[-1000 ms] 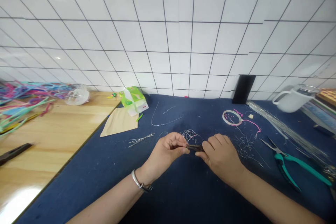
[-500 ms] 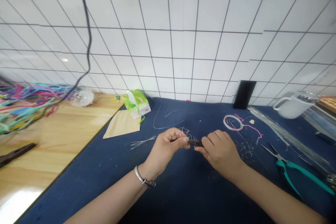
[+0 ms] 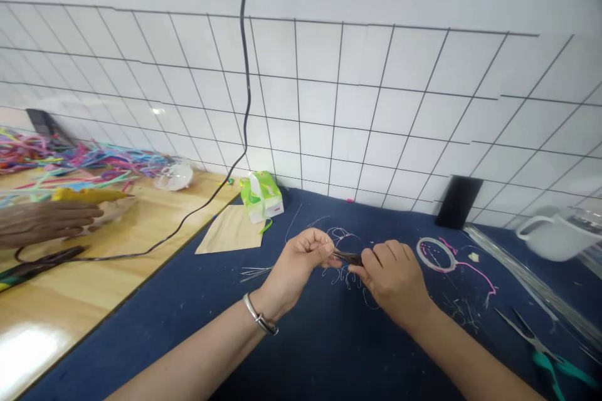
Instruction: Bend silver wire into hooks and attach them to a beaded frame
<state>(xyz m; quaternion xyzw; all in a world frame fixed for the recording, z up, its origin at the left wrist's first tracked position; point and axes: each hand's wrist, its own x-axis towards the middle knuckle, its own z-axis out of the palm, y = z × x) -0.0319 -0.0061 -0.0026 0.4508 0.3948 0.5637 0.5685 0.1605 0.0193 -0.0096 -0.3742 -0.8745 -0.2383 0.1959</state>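
My left hand (image 3: 301, 266) is pinched on a thin wire (image 3: 337, 249) in front of me; a silver bangle sits on that wrist. My right hand (image 3: 396, 282) is wrapped round a pair of dark pliers (image 3: 348, 257), whose jaws point left and meet the wire at my left fingertips. Most of the handles are hidden in my palm. Looped wire (image 3: 345, 235) and several small bent wire hooks (image 3: 348, 279) show around and below the jaws. Whether they all belong to one piece I cannot tell.
A co-worker's hand (image 3: 47, 223) is beside a yellow glue gun (image 3: 89, 194) at left, above other pliers (image 3: 44, 266). On the blue mat are a tissue pack (image 3: 262, 196), a white ring (image 3: 436, 255), teal-handled pliers (image 3: 545, 351) and a wire bundle (image 3: 522, 272). A black cable (image 3: 245, 100) hangs ahead.
The view has turned, so the bench and cable appear further right. A co-worker's hand and the yellow glue gun have come into view at left. My hands keep nearly the same hold.
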